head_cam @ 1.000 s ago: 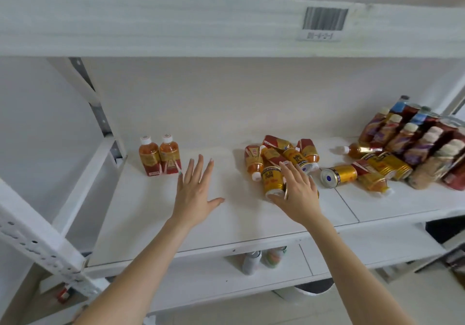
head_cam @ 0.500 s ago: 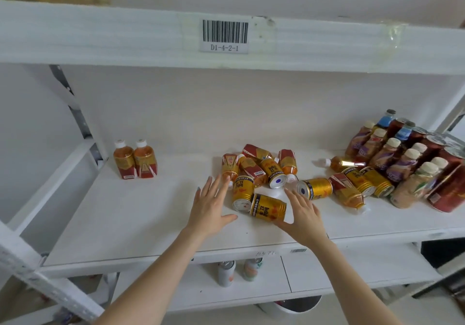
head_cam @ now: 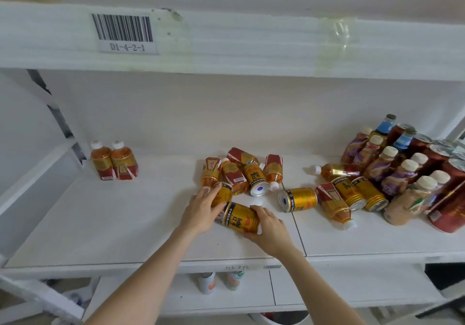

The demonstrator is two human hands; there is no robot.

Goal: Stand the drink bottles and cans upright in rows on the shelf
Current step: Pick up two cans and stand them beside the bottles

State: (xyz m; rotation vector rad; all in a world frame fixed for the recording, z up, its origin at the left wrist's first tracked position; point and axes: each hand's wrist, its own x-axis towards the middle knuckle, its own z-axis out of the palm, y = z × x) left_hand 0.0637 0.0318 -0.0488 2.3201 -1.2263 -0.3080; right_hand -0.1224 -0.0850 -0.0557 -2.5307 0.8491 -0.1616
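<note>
On the white shelf (head_cam: 125, 224) two tea bottles (head_cam: 114, 161) stand upright at the back left. A heap of lying tea bottles and gold cans (head_cam: 245, 171) sits in the middle. My right hand (head_cam: 268, 229) grips a gold can (head_cam: 241, 217) that lies on its side at the front of the heap. My left hand (head_cam: 202, 209) closes over another lying gold can (head_cam: 222, 195) just left of it. More lying gold cans (head_cam: 298, 199) and bottles spread to the right.
Upright coffee bottles, blue-label bottles and red cans (head_cam: 407, 168) crowd the right end. The upper shelf edge bears a barcode label (head_cam: 123, 31). Two cans (head_cam: 219, 282) stand on the lower shelf. A shelf post (head_cam: 54, 113) rises at the left.
Both hands moved in on the front of the heap; the right went from touching the lying gold can to gripping it, and the left came from open beside the heap onto another can.
</note>
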